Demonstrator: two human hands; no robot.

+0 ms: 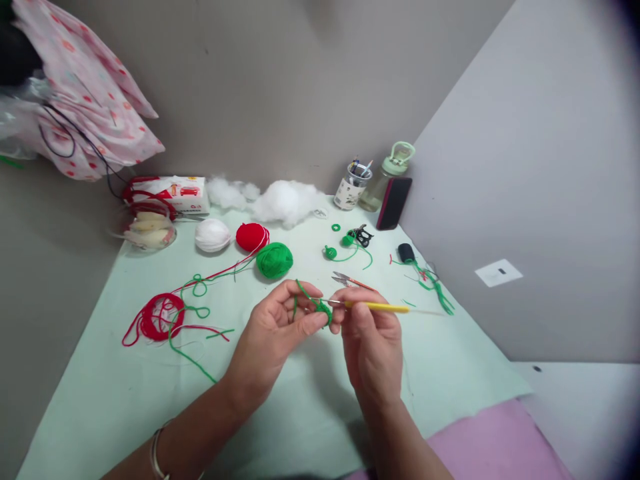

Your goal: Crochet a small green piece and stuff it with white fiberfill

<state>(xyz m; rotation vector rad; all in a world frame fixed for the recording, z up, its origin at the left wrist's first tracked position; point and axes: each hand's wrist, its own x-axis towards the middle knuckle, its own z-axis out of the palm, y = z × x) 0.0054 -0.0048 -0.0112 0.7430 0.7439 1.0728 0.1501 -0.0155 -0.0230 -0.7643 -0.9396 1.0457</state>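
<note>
Between the fingertips of my left hand point(280, 323) is a small green crochet piece point(325, 311), with green yarn running over the raised fingers. My right hand point(373, 340) grips a yellow-handled crochet hook point(383, 307). The hook's metal tip points left and meets the crochet piece; whether it passes through a stitch is too small to tell. Just behind my right hand lie orange-handled thread snips point(355, 281), partly covered by the fingers. A green ball of yarn point(275, 261) rests beyond my left hand.
Red yarn point(163, 317) and loose green strands lie at left. White yarn point(213, 235), red yarn point(253, 237) and white stuffing point(287, 202) sit farther back. Small green crocheted balls point(331, 253), a pen cup point(353, 187), a bottle point(377, 187) and a phone point(395, 203) stand toward the right.
</note>
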